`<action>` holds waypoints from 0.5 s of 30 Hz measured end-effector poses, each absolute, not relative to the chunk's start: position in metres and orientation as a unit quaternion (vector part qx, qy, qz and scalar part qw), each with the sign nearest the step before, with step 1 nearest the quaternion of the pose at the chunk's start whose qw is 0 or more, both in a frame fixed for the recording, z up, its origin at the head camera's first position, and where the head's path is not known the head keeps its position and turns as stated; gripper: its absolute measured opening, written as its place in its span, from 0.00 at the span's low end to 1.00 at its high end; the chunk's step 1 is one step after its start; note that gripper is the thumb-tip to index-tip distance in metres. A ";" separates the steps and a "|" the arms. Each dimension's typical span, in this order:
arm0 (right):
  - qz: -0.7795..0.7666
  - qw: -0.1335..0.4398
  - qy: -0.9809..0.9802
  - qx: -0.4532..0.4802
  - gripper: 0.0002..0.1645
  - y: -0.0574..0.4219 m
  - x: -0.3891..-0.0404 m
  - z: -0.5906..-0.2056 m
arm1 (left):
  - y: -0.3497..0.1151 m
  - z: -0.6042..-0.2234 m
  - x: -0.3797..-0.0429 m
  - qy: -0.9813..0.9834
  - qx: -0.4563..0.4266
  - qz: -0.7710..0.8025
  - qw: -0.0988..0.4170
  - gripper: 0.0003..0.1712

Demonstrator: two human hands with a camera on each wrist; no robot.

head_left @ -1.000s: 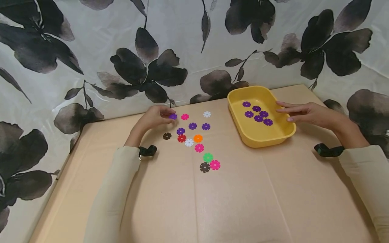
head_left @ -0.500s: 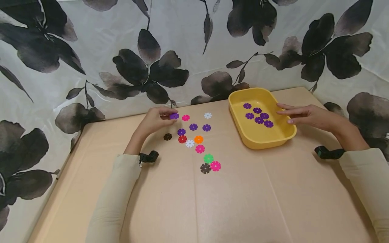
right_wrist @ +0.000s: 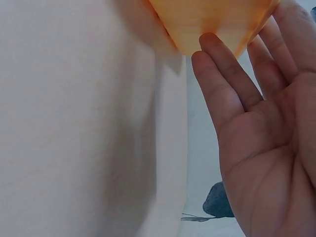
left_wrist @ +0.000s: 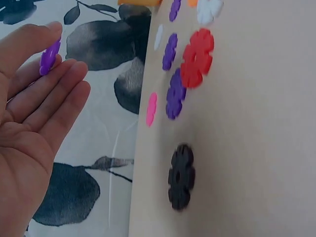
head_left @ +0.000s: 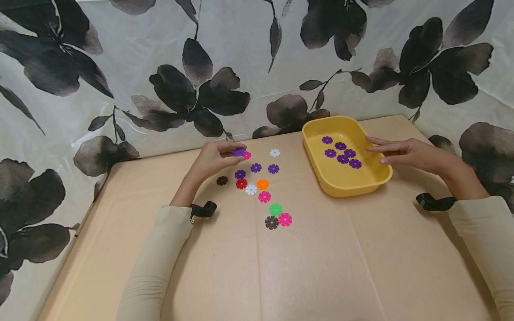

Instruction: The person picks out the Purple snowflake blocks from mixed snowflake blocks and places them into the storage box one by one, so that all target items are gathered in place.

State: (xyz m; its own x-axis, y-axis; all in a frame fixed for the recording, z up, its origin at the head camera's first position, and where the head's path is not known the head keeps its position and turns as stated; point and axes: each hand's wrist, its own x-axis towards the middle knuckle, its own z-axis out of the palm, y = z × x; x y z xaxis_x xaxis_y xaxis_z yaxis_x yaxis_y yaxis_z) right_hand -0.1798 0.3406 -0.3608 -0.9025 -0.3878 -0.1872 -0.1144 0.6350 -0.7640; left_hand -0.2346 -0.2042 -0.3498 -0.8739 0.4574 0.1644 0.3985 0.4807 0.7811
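My left hand [head_left: 214,161] pinches a purple flower-shaped disc [left_wrist: 49,57] between thumb and fingers, raised off the table. In the head view that disc overlaps a pink disc [head_left: 247,155] lying below it. My right hand [head_left: 417,156] rests with fairly straight fingers at the right rim of a yellow tray [head_left: 341,189]. Two of its fingers [right_wrist: 217,94] lie against the tray's outer wall in the right wrist view. Several purple discs [head_left: 343,159] lie flat inside the tray.
Loose discs lie on the table left of the tray: purple [head_left: 255,167], white [head_left: 275,152], red [head_left: 241,184], orange [head_left: 263,184], green [head_left: 275,209] and black [head_left: 222,180] among them. A floral cloth [head_left: 241,35] hangs behind the table's far edge.
My left hand has lifted the purple disc from the far left of the group and moved it right, over the pink disc. The right hand and tray have stayed in place.
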 end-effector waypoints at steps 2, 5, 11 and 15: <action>-0.403 0.170 0.888 -0.140 0.30 0.341 -0.180 -0.361 | -0.201 -0.350 -0.234 0.857 0.258 0.444 0.035 0.23; -0.405 0.172 0.887 -0.137 0.30 0.341 -0.180 -0.361 | -0.197 -0.350 -0.233 0.855 0.266 0.444 0.039 0.23; -0.411 0.171 0.885 -0.138 0.30 0.342 -0.181 -0.363 | -0.190 -0.348 -0.231 0.855 0.266 0.443 0.041 0.24; -0.412 0.168 0.885 -0.139 0.30 0.342 -0.181 -0.364 | -0.186 -0.348 -0.232 0.849 0.270 0.452 0.033 0.23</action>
State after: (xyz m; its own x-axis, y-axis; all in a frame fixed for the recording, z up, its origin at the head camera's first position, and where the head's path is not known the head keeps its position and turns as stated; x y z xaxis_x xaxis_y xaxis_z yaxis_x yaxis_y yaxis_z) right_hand -0.1813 0.3425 -0.3640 -0.9049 -0.3843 -0.1830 -0.1074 0.6221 -0.7756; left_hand -0.2323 -0.1861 -0.3477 -0.8520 0.4889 0.1876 0.4284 0.4448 0.7865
